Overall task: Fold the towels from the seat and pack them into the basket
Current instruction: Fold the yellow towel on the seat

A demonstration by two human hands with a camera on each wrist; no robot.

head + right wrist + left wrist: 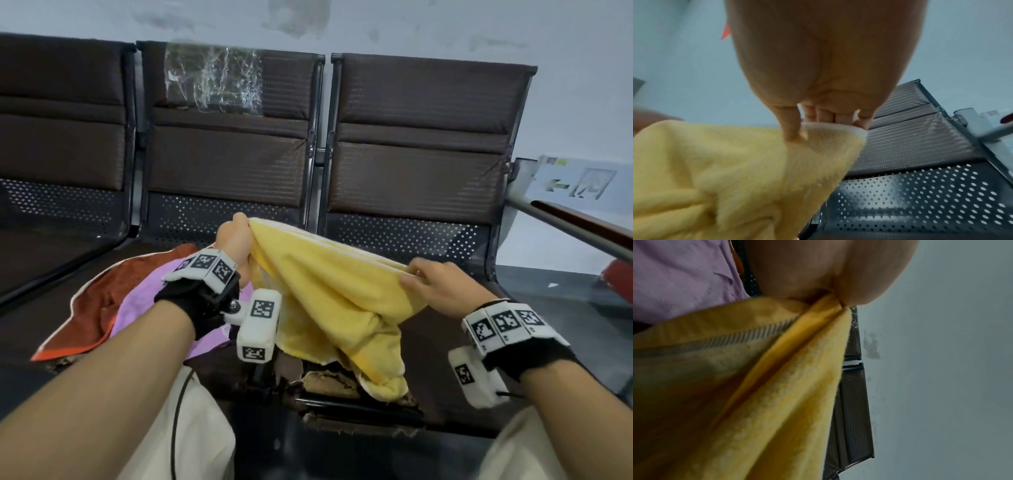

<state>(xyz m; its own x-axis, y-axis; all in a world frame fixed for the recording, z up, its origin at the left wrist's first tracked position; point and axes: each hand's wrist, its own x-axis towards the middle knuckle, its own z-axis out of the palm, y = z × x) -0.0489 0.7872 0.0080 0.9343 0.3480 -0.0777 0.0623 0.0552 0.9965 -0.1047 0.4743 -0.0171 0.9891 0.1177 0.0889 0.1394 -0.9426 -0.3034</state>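
A yellow towel [329,294] is stretched in the air over the middle seat, its lower part sagging onto the seat's front edge. My left hand [236,236] grips its far left corner in a fist. At the near right corner my right hand [428,281] pinches the edge between thumb and fingers. The left wrist view shows the yellow towel [777,386] bunched into my left hand [830,277]. In the right wrist view my right hand [824,65] holds the yellow towel [725,170] by its white-trimmed rim. A purple towel [144,301] and an orange-brown towel [99,308] lie on the seat. No basket is in view.
A row of dark brown waiting seats [421,144] with perforated metal backs stands against a pale wall. The middle seat's front edge [335,383] is torn and frayed. A metal rail [575,226] runs at the right. My knees in light trousers are at the bottom.
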